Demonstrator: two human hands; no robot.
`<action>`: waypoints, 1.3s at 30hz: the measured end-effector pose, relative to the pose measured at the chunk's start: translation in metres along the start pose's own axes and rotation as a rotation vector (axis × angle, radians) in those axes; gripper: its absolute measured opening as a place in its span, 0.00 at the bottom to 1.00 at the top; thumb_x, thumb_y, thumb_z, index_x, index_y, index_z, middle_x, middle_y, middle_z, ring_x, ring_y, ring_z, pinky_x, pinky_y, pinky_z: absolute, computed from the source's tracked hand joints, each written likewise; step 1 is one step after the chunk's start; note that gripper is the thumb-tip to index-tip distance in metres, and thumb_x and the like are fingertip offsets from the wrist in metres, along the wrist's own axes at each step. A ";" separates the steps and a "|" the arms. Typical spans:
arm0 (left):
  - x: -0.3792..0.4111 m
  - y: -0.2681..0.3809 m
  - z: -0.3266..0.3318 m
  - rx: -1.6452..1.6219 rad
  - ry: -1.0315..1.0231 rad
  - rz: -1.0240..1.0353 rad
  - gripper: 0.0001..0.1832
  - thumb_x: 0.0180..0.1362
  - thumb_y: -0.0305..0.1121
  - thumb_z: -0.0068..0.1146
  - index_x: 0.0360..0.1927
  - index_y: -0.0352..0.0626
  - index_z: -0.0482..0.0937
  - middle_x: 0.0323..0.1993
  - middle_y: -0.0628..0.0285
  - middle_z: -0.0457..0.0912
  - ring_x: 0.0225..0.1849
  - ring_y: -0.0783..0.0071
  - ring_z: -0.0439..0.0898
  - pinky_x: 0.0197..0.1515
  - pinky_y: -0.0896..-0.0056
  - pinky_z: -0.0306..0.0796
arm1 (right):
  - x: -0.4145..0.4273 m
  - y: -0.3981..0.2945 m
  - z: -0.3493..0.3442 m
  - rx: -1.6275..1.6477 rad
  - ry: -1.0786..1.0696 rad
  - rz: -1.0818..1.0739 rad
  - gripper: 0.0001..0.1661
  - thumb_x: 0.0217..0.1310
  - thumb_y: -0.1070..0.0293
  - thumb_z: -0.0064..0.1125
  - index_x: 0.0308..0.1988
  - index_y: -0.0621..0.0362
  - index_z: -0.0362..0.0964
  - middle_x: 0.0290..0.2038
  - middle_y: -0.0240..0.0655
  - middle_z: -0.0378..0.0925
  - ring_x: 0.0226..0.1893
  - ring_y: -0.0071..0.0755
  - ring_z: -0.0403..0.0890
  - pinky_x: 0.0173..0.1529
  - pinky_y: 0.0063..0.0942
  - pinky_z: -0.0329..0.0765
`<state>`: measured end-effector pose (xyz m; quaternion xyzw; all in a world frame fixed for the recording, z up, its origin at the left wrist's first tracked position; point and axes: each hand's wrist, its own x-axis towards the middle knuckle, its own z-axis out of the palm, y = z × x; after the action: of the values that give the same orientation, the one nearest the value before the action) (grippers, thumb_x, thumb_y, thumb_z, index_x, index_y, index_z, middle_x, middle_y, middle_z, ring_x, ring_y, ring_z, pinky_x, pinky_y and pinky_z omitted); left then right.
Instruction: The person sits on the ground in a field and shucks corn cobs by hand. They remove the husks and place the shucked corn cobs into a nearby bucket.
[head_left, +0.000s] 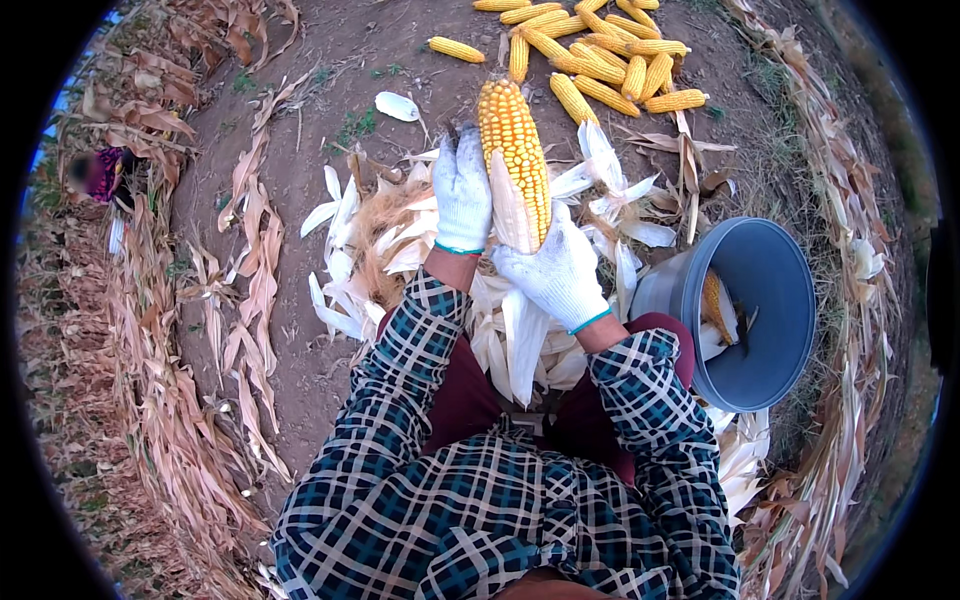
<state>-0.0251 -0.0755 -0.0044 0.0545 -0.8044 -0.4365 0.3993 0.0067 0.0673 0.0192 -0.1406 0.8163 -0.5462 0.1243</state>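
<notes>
An ear of yellow corn (517, 146) points away from me, its upper part bare and pale husk leaves (511, 206) still on its lower part. My right hand (556, 266), in a white knit glove, is closed around the husked base of the ear. My left hand (460, 191), gloved too and dirty at the fingertips, lies upright along the ear's left side; whether it grips anything I cannot tell. A long husk leaf (523, 341) hangs below my right hand. Under both hands is a heap of stripped husks and corn silk (405, 232).
Bare yellow ears (600, 64) are piled on the soil ahead, with a single ear (456, 49) to their left. At my right stands a grey bucket (757, 397) holding corn and husk. Dry stalks (161, 360) line both sides. Another person (105, 174) is far left.
</notes>
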 end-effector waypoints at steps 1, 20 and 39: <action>0.001 0.004 -0.001 -0.089 0.004 -0.085 0.15 0.65 0.36 0.42 0.41 0.33 0.72 0.33 0.60 0.76 0.35 0.74 0.71 0.39 0.71 0.67 | -0.001 0.000 0.000 0.027 -0.033 0.013 0.37 0.43 0.57 0.67 0.50 0.65 0.62 0.42 0.43 0.77 0.41 0.35 0.80 0.46 0.29 0.76; 0.019 0.001 -0.007 -1.136 0.146 -0.981 0.11 0.63 0.38 0.48 0.44 0.44 0.74 0.34 0.59 0.77 0.34 0.70 0.77 0.37 0.71 0.74 | 0.026 0.004 -0.078 1.044 0.457 0.033 0.17 0.56 0.63 0.58 0.42 0.61 0.68 0.35 0.35 0.74 0.34 0.27 0.77 0.38 0.27 0.76; 0.003 -0.051 -0.030 0.769 -1.135 -0.190 0.36 0.51 0.64 0.48 0.51 0.44 0.76 0.49 0.48 0.77 0.54 0.52 0.73 0.55 0.60 0.66 | 0.049 0.021 -0.126 0.515 0.984 -0.091 0.26 0.48 0.66 0.66 0.48 0.63 0.67 0.40 0.35 0.75 0.37 0.28 0.77 0.43 0.26 0.74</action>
<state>-0.0198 -0.1280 -0.0312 0.0257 -0.9782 -0.1144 -0.1711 -0.0861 0.1652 0.0444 0.1310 0.6115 -0.7340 -0.2648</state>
